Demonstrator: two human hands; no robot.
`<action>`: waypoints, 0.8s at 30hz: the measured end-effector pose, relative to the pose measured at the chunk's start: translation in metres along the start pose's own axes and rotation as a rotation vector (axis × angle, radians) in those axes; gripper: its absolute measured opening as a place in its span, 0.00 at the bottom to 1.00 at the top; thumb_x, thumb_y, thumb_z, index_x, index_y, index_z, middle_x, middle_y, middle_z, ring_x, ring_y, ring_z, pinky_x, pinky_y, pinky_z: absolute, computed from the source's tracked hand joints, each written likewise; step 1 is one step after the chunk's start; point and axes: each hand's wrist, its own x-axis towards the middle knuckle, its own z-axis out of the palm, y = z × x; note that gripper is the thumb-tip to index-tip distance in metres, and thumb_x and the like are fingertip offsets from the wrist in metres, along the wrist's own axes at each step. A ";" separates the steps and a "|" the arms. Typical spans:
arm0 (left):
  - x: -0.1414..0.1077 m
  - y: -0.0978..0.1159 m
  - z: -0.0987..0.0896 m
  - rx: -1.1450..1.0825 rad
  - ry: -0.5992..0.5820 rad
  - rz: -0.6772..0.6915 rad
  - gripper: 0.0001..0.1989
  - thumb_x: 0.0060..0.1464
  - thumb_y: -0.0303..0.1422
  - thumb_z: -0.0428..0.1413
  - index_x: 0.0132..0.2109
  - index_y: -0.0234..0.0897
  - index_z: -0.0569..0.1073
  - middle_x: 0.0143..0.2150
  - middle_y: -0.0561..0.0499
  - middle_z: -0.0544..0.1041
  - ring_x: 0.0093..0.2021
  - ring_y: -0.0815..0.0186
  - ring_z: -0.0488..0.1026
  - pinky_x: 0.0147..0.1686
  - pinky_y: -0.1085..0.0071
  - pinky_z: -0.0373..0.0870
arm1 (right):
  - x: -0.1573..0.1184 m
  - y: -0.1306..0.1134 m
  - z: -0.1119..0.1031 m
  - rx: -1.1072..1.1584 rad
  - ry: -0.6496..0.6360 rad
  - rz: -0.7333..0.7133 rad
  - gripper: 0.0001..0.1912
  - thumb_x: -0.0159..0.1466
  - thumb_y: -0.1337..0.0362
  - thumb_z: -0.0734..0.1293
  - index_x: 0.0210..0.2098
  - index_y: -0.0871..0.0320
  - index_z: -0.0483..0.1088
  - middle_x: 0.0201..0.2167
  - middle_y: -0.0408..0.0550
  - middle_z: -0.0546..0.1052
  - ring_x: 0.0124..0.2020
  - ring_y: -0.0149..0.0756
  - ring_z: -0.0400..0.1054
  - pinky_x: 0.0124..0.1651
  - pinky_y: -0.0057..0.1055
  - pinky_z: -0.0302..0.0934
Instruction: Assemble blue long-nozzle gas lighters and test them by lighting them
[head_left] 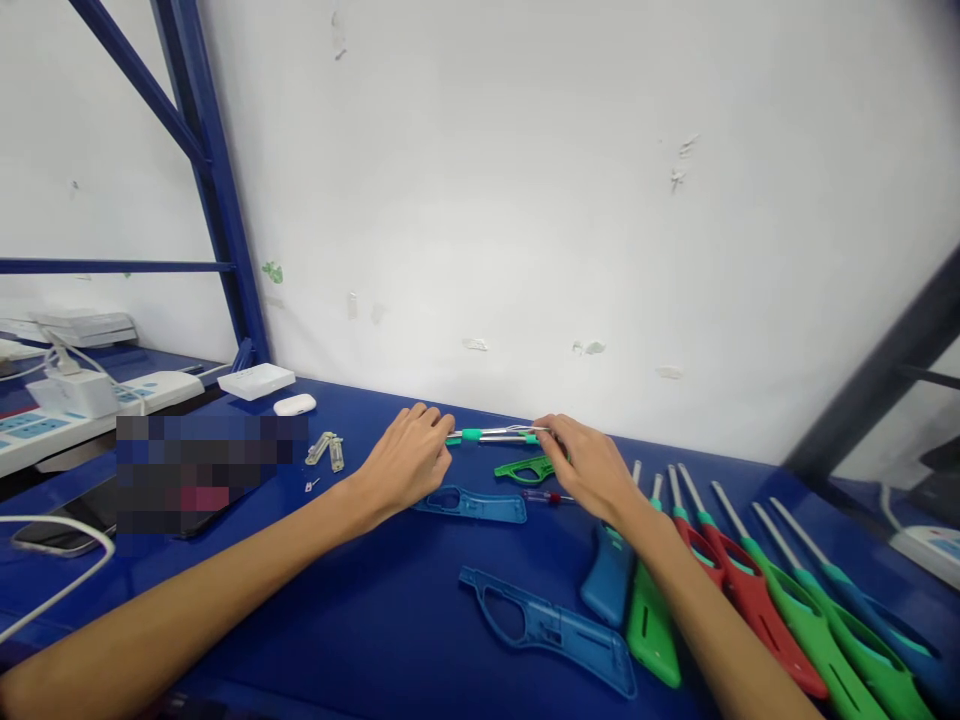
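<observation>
Near the back edge of the blue table, silver lighter tubes (501, 435) with teal collars lie crosswise between my hands. My left hand (412, 455) has its fingers curled at the left end of the tubes, beside a teal collar. My right hand (586, 462) pinches at their right end, where a thin pale wire shows; its fingertips are partly hidden. Just below the right fingers is a green handle half (525, 468). A blue handle half (480, 505) and a small screwdriver (546, 496) lie closer to me. Another blue handle half (555, 628) rests in front.
Several long-necked lighters in red (769, 610), green (652, 625) and blue (611, 580) lie at the right, partly under my right forearm. Small clear parts (336, 453), a white case (295, 405), a white box (256, 381) and a power strip (161, 388) are at the left.
</observation>
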 end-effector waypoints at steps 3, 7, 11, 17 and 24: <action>-0.001 0.003 -0.001 -0.031 0.005 -0.010 0.15 0.67 0.38 0.58 0.56 0.34 0.73 0.54 0.44 0.76 0.50 0.58 0.76 0.49 0.56 0.77 | -0.001 -0.004 -0.002 -0.013 -0.003 -0.012 0.15 0.72 0.56 0.67 0.53 0.57 0.72 0.49 0.50 0.77 0.43 0.37 0.74 0.47 0.41 0.72; -0.002 0.008 -0.003 -0.082 -0.011 -0.007 0.16 0.67 0.38 0.58 0.56 0.34 0.73 0.54 0.44 0.76 0.50 0.59 0.77 0.49 0.56 0.77 | -0.001 -0.005 -0.001 -0.031 -0.011 -0.016 0.14 0.72 0.56 0.66 0.52 0.57 0.72 0.49 0.50 0.77 0.43 0.37 0.74 0.46 0.40 0.72; -0.003 0.011 -0.004 -0.168 -0.033 0.005 0.17 0.68 0.38 0.57 0.58 0.35 0.71 0.54 0.44 0.76 0.49 0.59 0.77 0.48 0.56 0.78 | -0.001 -0.004 0.000 -0.061 -0.032 0.000 0.14 0.71 0.56 0.67 0.52 0.58 0.72 0.49 0.50 0.77 0.43 0.37 0.74 0.47 0.41 0.72; -0.006 0.008 -0.006 -0.262 -0.106 0.039 0.17 0.68 0.38 0.57 0.58 0.34 0.71 0.52 0.45 0.76 0.46 0.60 0.77 0.46 0.58 0.79 | -0.002 -0.005 -0.003 -0.115 -0.111 0.023 0.15 0.71 0.56 0.67 0.51 0.58 0.72 0.48 0.49 0.77 0.43 0.37 0.74 0.46 0.40 0.72; -0.009 0.010 -0.015 -0.329 -0.100 0.090 0.17 0.69 0.39 0.55 0.59 0.35 0.71 0.48 0.46 0.78 0.44 0.61 0.78 0.45 0.58 0.78 | 0.000 -0.018 -0.015 -0.165 -0.194 0.023 0.14 0.71 0.55 0.67 0.48 0.59 0.73 0.44 0.48 0.78 0.40 0.35 0.75 0.44 0.38 0.72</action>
